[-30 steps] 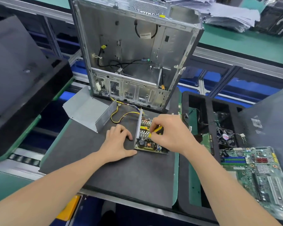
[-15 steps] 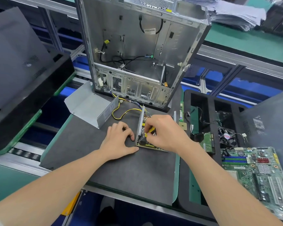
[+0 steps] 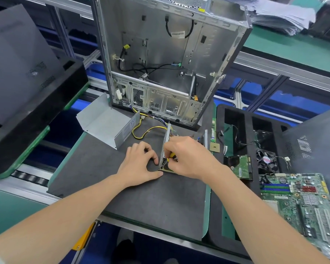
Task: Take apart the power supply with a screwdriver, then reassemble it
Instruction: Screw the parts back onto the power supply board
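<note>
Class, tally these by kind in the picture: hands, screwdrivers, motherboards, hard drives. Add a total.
hands: 2 (left hand, right hand)
screwdriver: 1
motherboard: 1
hard drive: 1
Total: 5

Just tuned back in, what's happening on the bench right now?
A person is working on the opened power supply, which sits on the dark mat. The right hand grips a yellow-handled screwdriver with its tip down at the unit's near corner. The left hand rests on the mat, thumb and fingertips against that corner. The power supply cover lies off to the left, in front of the empty computer case.
</note>
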`<state>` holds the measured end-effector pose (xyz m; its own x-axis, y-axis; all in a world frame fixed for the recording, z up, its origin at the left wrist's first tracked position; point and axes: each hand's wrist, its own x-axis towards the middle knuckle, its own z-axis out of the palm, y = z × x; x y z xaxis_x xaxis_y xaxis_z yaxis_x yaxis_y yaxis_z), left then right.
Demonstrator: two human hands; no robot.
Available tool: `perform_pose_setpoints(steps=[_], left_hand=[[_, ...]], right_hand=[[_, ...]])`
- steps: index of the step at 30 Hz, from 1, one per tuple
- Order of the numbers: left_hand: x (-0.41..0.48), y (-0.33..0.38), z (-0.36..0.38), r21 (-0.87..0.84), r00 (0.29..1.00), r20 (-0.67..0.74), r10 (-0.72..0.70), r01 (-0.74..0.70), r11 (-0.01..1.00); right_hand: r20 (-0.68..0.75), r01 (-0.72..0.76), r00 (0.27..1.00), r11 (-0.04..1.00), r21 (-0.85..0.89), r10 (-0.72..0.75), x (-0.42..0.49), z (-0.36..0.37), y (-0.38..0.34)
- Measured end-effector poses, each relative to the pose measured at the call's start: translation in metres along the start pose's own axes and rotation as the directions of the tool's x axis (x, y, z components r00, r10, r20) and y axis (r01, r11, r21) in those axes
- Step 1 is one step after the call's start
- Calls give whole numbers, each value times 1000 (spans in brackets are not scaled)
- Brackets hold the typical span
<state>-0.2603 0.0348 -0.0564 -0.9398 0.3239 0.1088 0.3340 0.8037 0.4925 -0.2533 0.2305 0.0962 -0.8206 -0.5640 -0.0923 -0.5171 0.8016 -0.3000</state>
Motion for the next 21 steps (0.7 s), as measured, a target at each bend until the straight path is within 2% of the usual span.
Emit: perform_pose_setpoints(steps=[8, 16, 21], left_hand=[[0, 0, 1, 7, 1000, 6, 4, -4, 1000], [-1, -1, 5, 30, 998, -46, 29, -28, 999], [-2, 1, 5, 78, 997, -71, 42, -37, 996]], right_hand=[[54, 38, 998, 999, -26, -36, 4, -3, 2], [23, 71, 997, 994, -84, -70, 8, -5, 0], [36, 125, 991, 992, 33, -126, 3, -9, -1]])
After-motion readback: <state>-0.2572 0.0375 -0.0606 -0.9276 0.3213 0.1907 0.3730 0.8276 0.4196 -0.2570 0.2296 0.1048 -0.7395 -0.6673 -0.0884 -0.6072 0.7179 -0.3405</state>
